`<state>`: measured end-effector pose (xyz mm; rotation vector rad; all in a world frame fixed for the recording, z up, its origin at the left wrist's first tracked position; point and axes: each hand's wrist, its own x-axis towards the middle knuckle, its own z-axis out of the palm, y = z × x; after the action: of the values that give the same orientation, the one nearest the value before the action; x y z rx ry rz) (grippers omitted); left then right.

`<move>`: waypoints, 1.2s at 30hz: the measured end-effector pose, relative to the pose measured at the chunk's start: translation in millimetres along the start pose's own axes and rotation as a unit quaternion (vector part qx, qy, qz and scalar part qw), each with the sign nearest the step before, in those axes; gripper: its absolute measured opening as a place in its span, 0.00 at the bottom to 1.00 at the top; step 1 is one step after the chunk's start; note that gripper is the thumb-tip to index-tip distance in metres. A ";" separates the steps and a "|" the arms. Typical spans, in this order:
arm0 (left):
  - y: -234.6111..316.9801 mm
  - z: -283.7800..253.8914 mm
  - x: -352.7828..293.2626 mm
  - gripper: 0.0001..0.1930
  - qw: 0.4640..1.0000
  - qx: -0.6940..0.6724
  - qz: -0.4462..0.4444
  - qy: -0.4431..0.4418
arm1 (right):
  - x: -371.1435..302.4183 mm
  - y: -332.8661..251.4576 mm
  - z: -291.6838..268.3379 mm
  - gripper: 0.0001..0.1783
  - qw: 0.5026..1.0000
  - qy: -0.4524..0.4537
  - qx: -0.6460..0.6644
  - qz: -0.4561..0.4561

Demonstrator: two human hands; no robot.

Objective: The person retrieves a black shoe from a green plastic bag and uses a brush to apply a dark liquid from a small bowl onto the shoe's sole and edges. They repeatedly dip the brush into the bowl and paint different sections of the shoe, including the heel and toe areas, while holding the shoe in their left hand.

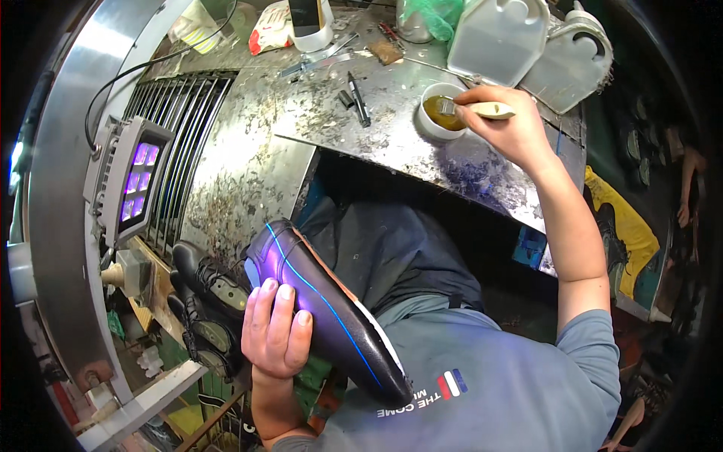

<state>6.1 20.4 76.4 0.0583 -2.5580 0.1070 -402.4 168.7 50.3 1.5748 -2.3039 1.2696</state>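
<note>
My left hand (275,330) is wrapped around the heel end of a black shoe (335,316), holding it in front of my body with the toe pointing down and right. A bright blue line runs along the shoe's side, and a brown and white edge shows on its far side. Over at the bench, my right hand (510,124) pinches a flat brush (491,111) with a pale handle. The bristle end is down inside a white bowl (441,135) of yellowish-brown liquid (435,113); the bristle tips are hidden.
A stained metal bench (331,113) spans the far side, carrying a black marker (358,99) and several translucent plastic jugs (498,41). A lit purple lamp (137,179) stands at left beside a metal grate (184,113). Black shoes (207,279) sit below it. A yellow cloth (629,226) hangs right.
</note>
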 end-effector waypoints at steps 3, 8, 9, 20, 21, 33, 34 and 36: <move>-2.0 -2.2 -5.6 0.15 1.000 0.002 -0.003 -0.005 | -3.9 -11.8 7.0 0.11 0.998 -0.034 0.049 0.015; -5.9 -4.3 -7.4 0.15 1.000 0.005 0.004 -0.022 | -12.3 -74.7 30.2 0.15 0.956 -0.106 0.273 -0.017; -5.7 -5.0 -7.7 0.15 1.000 0.009 0.006 -0.023 | -11.6 -87.0 36.1 0.14 0.941 -0.137 0.308 -0.039; -7.6 -22.9 -2.5 0.16 0.996 0.007 0.022 -0.084 | -4.3 -139.2 78.9 0.08 0.909 -0.133 0.379 -0.109; -7.8 -24.0 -1.8 0.16 0.996 0.007 0.023 -0.088 | -4.1 -139.4 79.9 0.08 0.909 -0.129 0.381 -0.111; -7.5 -29.4 3.3 0.17 0.992 0.012 0.029 -0.119 | -1.8 -140.1 82.8 0.07 0.907 -0.130 0.376 -0.139; -7.1 -29.6 3.5 0.17 0.992 0.011 0.027 -0.119 | -2.4 -140.0 82.5 0.07 0.903 -0.139 0.384 -0.135; -6.5 -30.1 3.9 0.17 0.993 0.006 0.023 -0.120 | -3.1 -140.3 80.8 0.07 0.894 -0.155 0.401 -0.127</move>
<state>19.7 16.5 104.0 0.0186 -2.7996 0.1416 -258.7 99.3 77.6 2.3590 -1.6614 2.1843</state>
